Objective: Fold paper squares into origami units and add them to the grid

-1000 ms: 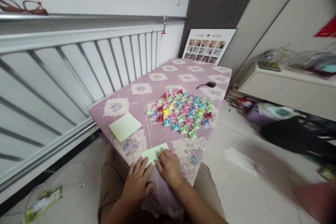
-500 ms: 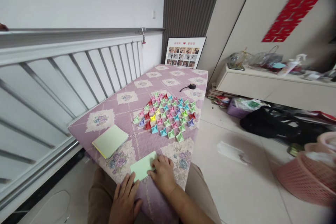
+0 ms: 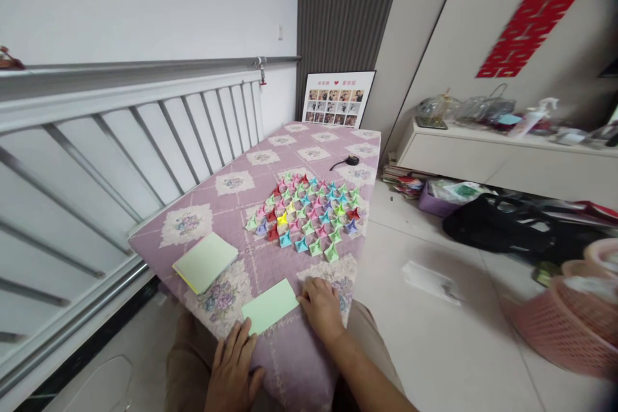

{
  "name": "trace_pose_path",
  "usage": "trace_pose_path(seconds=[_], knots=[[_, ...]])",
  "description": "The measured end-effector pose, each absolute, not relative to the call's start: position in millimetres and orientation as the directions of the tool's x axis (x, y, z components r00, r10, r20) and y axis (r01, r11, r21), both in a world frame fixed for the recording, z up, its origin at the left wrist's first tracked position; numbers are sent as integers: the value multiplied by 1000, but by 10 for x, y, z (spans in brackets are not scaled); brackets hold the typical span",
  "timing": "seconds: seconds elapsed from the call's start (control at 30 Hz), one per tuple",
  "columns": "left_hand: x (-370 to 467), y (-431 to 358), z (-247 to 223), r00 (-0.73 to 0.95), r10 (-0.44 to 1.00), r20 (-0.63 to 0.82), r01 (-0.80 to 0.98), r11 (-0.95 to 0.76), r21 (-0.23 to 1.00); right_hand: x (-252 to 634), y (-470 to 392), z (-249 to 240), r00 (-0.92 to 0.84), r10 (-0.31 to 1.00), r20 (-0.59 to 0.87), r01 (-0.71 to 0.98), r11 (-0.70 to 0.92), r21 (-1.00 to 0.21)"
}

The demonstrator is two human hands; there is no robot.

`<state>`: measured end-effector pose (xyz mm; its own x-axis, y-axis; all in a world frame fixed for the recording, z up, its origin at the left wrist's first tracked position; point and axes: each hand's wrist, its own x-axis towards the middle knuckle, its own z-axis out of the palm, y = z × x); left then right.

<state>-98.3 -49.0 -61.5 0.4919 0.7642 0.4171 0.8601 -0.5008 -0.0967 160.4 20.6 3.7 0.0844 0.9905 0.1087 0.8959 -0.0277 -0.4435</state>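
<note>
A light green sheet of paper point(image 3: 270, 306), a rectangle that looks folded over, lies flat near the front of the cloth-covered table point(image 3: 284, 360). My left hand point(image 3: 235, 360) is open, its fingertips resting on the sheet's lower left corner. Beside the right edge is my right hand point(image 3: 322, 309), its fingers loosely bent on the cloth and its thumb at the paper's corner. To the left lies a stack of pale green and yellow paper point(image 3: 206, 262). Rows of small folded paper pieces point(image 3: 308, 227) in many colours stand further back.
A black object with a cord point(image 3: 353, 160) lies on the far part of the table. A white railing point(image 3: 159, 135) runs along the left side. A framed photo board point(image 3: 338, 100) leans behind. On the floor at right are a black bag point(image 3: 477, 225) and a pink basket point(image 3: 562, 322).
My right hand has slid right, from on top of the green paper to its right edge, uncovering that end. My left hand stays at the lower left corner.
</note>
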Motion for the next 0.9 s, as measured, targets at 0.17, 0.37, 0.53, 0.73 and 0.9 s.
trace_pose_path(seconds=[0.17, 0.37, 0.53, 0.73, 0.9], knots=[[-967, -480, -604, 491, 740, 460, 858, -503, -107, 1579, 157, 42, 83, 967, 240, 886, 39, -463], [-979, -475, -654, 492, 728, 477, 854, -510, -102, 947, -170, 55, -500, 854, 148, 711, 501, -494], [-995, -468, -706, 497, 689, 528, 839, -536, -91, 896, -337, 62, -655, 755, -13, 619, 527, -582], [-955, -516, -633, 450, 754, 479, 872, -486, -54, 1387, -322, 112, -506, 858, -82, 785, 420, -455], [-954, -566, -575, 422, 794, 438, 880, -474, 13, 1610, -283, 165, -343, 931, -124, 889, 279, -363]])
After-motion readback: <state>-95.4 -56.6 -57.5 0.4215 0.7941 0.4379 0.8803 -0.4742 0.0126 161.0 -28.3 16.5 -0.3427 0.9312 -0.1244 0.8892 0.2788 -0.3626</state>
